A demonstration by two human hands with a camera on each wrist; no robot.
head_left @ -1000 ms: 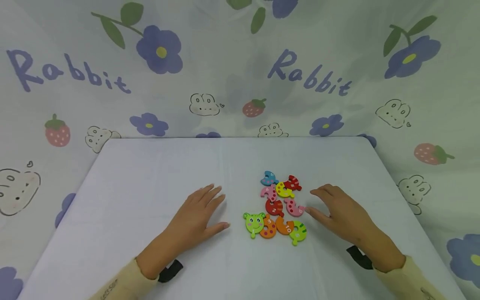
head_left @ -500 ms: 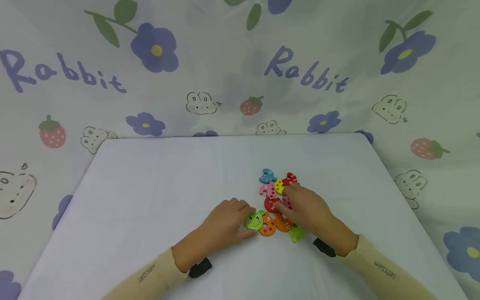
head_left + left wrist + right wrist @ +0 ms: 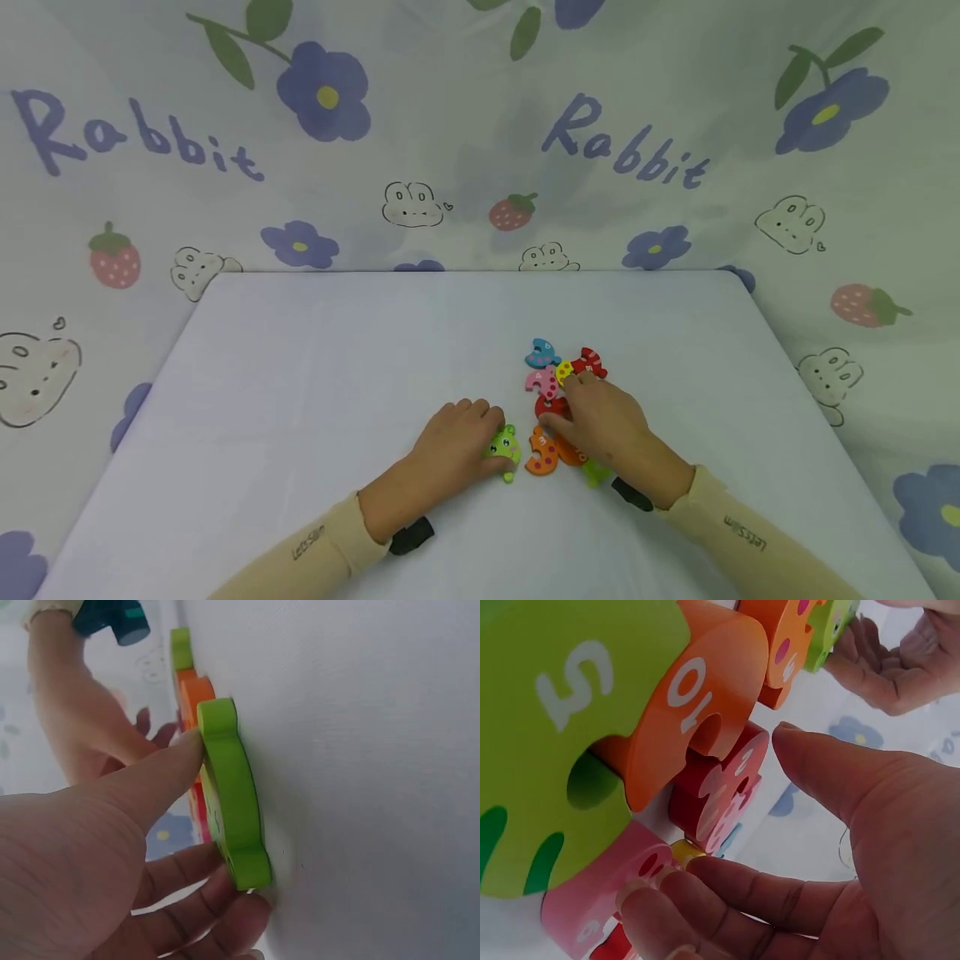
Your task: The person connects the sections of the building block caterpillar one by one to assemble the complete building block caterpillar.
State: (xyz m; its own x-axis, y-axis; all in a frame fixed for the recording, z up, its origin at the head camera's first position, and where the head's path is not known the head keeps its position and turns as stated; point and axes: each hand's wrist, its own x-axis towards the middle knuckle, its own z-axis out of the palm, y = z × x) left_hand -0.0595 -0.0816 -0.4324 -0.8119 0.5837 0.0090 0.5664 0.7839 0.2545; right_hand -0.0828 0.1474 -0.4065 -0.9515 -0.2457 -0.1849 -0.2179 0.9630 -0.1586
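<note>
Both forearms, in cream sleeves, reached in from the table's near edge and angled toward each other. The left hand [image 3: 453, 442] lay knuckles up, thumb and curled fingers [image 3: 217, 915] pinching. The right hand [image 3: 600, 425] hovered palm down just beside it, fingers [image 3: 727, 900] loosely bent, thumb apart. A dark strap showed at each wrist.

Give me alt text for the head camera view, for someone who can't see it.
Two hands work a cluster of colourful numbered puzzle pieces on a white table. The left hand grips a green frog-face piece; the right hand rests over the red, orange and pink pieces. A cloth backdrop printed with flowers, strawberries and "Rabbit" hangs behind.
</note>
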